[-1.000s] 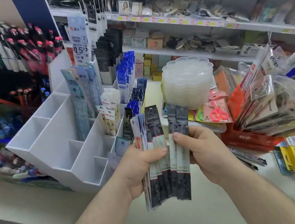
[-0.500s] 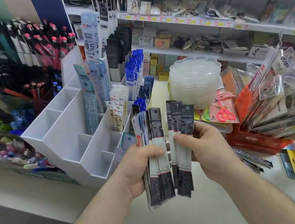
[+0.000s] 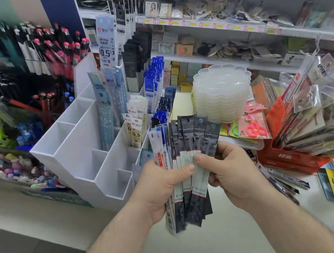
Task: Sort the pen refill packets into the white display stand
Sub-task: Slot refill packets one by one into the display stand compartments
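Near centre, above the counter edge, both hands hold one fan of pen refill packets [image 3: 187, 167]. Left hand [image 3: 161, 190] grips the fan's left and middle, thumb pressed across the fronts; right hand [image 3: 234, 176] pinches the rightmost dark packets, thumb on front, fingers curled behind. Packets are long flat sleeves, glossy film, dark grey with a white label band, plus a few clear and white ones at the left of the fan; long axes run near-to-far, hang-hole tabs pointing away, splayed slightly right. Thin and slippery, so probably easy to slide one off the stack, easy to drop several. White display stand [image 3: 73, 155] sits just left and far of the grip, touching the fan in the picture but I can't tell if there's real contact. Stand is rigid matte white plastic, stepped tiers of square open-top cells, higher toward the back. Left and near cells show nothing inside; middle and right cells hold light blue packets [image 3: 105, 114], white 0.5 packets [image 3: 136, 129] and blue-topped packets [image 3: 154, 80], all upright. Key relation: free cells lie up-left of the fan, nearer the left hand, but that hand carries the bulk, so the right hand likely peels off and crosses over. Packets should drop tail-first, tabs up. Pile of loose bagged stock [image 3: 305, 116] sits right; stack of clear trays [image 3: 221, 93] behind.
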`<state>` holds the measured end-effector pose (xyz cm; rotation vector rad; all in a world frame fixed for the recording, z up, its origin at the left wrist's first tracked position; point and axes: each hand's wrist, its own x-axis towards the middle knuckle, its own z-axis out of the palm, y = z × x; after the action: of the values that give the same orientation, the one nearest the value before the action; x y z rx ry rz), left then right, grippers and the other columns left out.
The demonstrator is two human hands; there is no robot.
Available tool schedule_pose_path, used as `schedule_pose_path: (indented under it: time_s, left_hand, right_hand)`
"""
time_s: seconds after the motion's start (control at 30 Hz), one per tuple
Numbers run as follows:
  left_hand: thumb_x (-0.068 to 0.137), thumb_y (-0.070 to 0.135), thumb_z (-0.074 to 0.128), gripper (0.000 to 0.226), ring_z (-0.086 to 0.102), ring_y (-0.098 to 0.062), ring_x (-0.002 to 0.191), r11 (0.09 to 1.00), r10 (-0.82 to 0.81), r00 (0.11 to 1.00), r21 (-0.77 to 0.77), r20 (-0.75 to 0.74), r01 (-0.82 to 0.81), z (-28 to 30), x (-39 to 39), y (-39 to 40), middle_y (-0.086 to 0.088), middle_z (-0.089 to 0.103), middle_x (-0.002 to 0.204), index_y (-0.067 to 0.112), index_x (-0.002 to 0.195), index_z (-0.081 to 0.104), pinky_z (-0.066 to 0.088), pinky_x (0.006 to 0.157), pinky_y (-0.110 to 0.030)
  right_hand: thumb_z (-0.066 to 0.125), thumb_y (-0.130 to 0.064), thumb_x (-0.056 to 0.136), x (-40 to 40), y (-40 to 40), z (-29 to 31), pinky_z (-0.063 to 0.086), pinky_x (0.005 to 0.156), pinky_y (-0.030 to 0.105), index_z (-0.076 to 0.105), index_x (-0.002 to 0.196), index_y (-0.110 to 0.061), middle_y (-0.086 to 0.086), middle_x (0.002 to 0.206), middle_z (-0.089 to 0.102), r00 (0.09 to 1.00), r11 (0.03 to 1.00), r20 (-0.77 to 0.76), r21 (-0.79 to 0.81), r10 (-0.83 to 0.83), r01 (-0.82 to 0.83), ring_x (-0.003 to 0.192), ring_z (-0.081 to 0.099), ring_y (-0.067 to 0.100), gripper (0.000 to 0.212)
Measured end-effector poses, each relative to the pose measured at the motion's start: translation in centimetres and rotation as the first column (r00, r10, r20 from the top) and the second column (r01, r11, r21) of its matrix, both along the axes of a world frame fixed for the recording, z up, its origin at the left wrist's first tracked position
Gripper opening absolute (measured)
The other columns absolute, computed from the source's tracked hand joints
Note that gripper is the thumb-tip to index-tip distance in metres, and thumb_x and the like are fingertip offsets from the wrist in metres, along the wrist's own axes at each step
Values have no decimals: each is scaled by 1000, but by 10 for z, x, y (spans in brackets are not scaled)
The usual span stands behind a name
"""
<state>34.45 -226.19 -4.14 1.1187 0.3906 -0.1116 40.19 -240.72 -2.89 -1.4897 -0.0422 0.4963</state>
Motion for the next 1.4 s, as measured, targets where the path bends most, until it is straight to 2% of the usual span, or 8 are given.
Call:
schedule_pose_path:
  time_s: [0.2,0.4,0.53,0.73,0.87,1.13,1.23,1.4]
  left_hand:
    - [80,-9,71,29,71,-44,92,998,5,1000,55,13,-6,-2,0,2,-28,72,101,-4,109,68,58,82,-50]
    - [82,-12,67,31,72,-39,92,988,-45,999,145,-1,45,3,2,12,-22,74,100,0,110,69,58,82,-51]
    - [68,-2,75,43,72,-36,95,981,-99,995,166,-11,99,7,3,17,-19,75,102,4,110,69,57,84,-48]
    - [82,-5,71,34,71,-38,100,981,-132,991,141,-8,132,7,5,19,-22,73,107,2,115,67,55,91,-56]
    - [76,1,74,41,70,-37,102,983,-136,991,124,-15,137,8,6,20,-20,73,109,3,116,67,53,94,-57]
    - [79,4,76,31,72,-32,99,962,-149,989,229,-13,148,8,8,19,-15,75,104,11,109,72,55,93,-55]
    - [81,4,77,28,73,-33,96,964,-122,993,237,-3,119,8,9,18,-15,75,101,10,108,72,56,89,-54]
    - [82,-4,73,25,73,-34,92,973,-60,998,226,19,54,12,10,19,-16,76,98,7,105,71,57,85,-52]
  right_hand:
    - [67,-5,90,-1,0,2,38,42,24,66,90,-5,10,65,62,998,997,17,-44,62,-61,44,48,14,2]
    - [63,-20,97,6,-2,11,39,46,27,67,91,-7,18,70,64,956,920,16,-277,294,-279,48,49,16,15]
    - [70,-18,89,14,-4,17,33,41,24,68,97,-1,21,72,60,962,939,11,-223,272,-263,42,42,14,18]
    - [70,-10,89,14,-2,17,39,41,24,70,95,-3,20,75,65,970,957,53,-183,237,-224,44,49,14,9]
    - [72,-11,87,21,-4,19,38,42,24,71,96,-2,21,76,65,971,956,61,-197,232,-216,45,47,15,13]
    - [71,-12,90,19,2,22,47,49,28,73,95,-8,17,74,68,951,923,72,-271,301,-272,54,56,16,6]
    - [69,-10,91,17,4,23,49,50,28,72,94,-7,9,71,69,958,937,40,-220,286,-270,53,57,17,5]
    - [62,-5,94,20,4,26,50,49,26,71,93,-5,14,73,69,957,950,8,-123,291,-288,53,58,18,9]
